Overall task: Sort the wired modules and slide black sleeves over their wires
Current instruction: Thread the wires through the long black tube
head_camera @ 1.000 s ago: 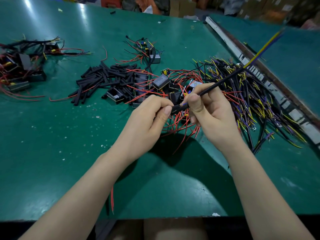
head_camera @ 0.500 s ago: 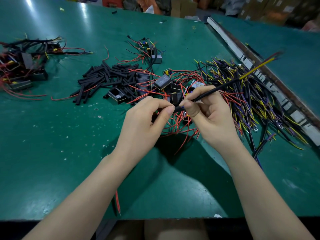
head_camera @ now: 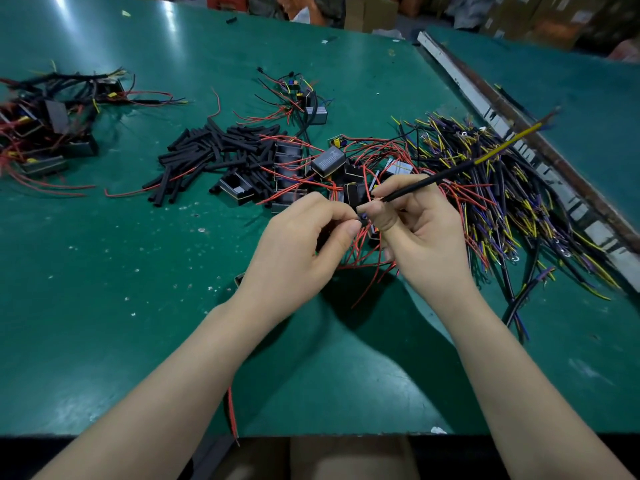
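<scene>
My left hand pinches the near end of a black sleeve at its fingertips, above the green table. My right hand pinches the sleeved wire, a black sleeve with yellow wire sticking out at its far tip, pointing up to the right. A heap of small black modules with red wires lies just beyond both hands. Loose black sleeves are piled to its left. Whether my left hand also holds a module is hidden by the fingers.
A bundle of sleeved yellow and purple wires spreads at the right, beside a white rail on the table's edge. Finished modules sit at far left. A smaller wired cluster lies farther back. A red wire hangs near the front edge.
The wire's far tip has swung lower and toward the table. Both hands have drawn closer together, with the sleeve pushed along the wire.
</scene>
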`<state>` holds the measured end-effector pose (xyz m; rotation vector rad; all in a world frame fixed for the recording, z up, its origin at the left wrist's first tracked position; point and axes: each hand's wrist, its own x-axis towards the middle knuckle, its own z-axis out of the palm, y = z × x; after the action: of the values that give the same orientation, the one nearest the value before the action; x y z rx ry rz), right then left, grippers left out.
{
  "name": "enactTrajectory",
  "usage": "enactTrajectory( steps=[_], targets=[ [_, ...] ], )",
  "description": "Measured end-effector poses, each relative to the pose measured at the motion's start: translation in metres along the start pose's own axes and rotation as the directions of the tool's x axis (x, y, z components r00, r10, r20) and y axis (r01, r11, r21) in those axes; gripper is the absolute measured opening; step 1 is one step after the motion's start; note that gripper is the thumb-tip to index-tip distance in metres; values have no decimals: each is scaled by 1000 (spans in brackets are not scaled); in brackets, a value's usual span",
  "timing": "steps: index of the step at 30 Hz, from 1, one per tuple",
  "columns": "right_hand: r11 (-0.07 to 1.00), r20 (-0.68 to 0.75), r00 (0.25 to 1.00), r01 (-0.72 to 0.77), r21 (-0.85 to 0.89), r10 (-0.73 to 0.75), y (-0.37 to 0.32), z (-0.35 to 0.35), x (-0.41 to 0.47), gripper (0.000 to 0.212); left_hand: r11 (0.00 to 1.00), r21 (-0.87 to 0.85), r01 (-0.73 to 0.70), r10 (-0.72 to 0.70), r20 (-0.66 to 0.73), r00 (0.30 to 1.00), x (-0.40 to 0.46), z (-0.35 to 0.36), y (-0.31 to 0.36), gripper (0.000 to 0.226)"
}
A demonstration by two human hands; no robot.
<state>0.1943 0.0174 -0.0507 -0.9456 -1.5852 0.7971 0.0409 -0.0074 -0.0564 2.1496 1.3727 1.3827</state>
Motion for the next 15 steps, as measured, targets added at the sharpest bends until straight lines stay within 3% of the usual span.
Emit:
enactTrajectory(
  steps=[6, 15],
  targets=[
    [999, 3, 999, 35, 37, -35, 1, 1, 1, 15, 996, 7, 90, -89, -116, 989, -3, 3, 4, 9],
    [992, 29, 992, 122, -36, -121, 1, 2, -2, 22, 994, 68, 91, -78, -169, 983, -5, 4, 4, 8]
  ],
)
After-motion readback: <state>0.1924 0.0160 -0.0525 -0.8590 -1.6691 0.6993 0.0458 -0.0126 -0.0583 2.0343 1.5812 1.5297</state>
